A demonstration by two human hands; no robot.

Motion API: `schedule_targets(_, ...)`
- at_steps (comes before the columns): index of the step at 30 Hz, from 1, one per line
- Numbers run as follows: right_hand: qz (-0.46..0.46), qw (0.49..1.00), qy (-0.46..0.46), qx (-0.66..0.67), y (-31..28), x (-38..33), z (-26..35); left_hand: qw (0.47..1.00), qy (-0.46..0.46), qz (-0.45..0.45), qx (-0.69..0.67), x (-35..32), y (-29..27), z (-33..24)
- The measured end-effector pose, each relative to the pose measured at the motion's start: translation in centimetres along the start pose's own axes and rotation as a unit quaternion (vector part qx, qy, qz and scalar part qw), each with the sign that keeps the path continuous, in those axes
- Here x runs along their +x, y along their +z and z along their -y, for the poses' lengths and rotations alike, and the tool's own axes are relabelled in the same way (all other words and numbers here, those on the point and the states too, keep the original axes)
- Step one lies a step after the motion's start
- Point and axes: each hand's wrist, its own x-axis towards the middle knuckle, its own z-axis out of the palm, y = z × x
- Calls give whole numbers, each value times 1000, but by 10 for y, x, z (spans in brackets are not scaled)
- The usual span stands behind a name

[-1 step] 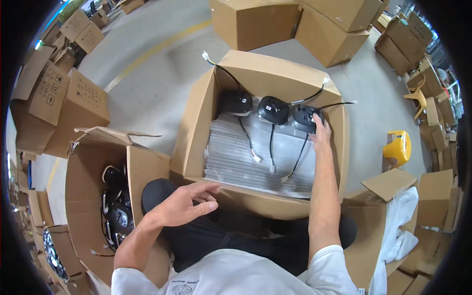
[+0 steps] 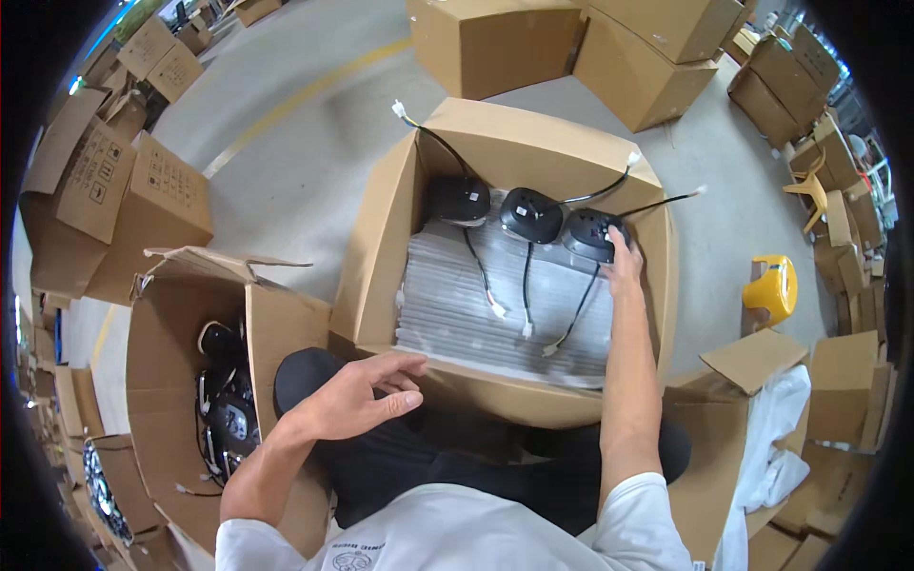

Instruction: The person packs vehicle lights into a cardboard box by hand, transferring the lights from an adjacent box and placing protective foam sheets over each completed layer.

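A large open cardboard box [image 2: 533, 128] stands in front of me, its bottom covered by a grey-white ribbed layer [image 2: 447, 305]. Along its far side sit three rounded black units with cables and white plugs: a left unit [image 2: 459, 200], a middle unit [image 2: 531, 217] and a right unit [image 2: 592, 234]. My right hand [image 2: 624, 262] reaches in and grips the right unit by its right edge; part of the fingers is hidden. Above my lap, near the box's front wall, hovers my left hand [image 2: 367, 395], holding nothing, thumb and fingers apart.
To my left, a second open carton [image 2: 162, 333] contains several black parts [image 2: 233, 419]. White plastic sheeting [image 2: 771, 447] hangs over a carton at the right. A yellow stool [image 2: 771, 288] stands on the floor. Brown cartons [image 2: 519, 52] surround the area.
The right black unit has shifted and tilted slightly toward the right, with my right hand on it. Its upper cable's plug has swung right and up. My left hand stays in place.
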Motion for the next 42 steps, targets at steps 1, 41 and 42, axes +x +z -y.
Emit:
schedule_targets(1, 24, 1000, 12, -9, 18, 10, -21, 1000, -17, -18, 0, -1, -4, 5)
schedule_targets(41, 581, 676, -260, -371, 264, -449, 70, 872, -54, -472, -113, -434, -144, 231)
schedule_targets(42, 617, 687, -246, -295, 275, -498, 76, 867, -26, -487, -108, -425, -155, 197)
